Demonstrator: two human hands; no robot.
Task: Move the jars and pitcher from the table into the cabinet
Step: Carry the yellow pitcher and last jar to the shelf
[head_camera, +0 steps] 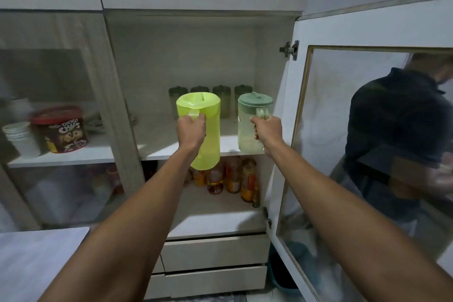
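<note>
Both pitchers held up at the open cabinet (277, 110), one per hand.

Cabinet door (367, 29) swung open to the right, glass pane reflecting a person in a dark shirt. Upper shelf (157, 140) carrying four dark-lidded jars (210, 95) in a row at the back; lower shelf holding a cluster of bottles (230, 176). Behind the closed left glass door: a choco-chips tub (63, 130) beside a stack of white cups (20, 137). Lime-green pitcher (208, 130) in front of the upper shelf's edge, bottom hanging below shelf level, not set down. Pale pitcher with grey-green lid (250, 130) at the shelf's right front; resting or just above, cannot tell. Left hand (191, 130) clenched around the green pitcher's handle. Right hand (267, 130) clenched around the pale pitcher's handle.
</note>
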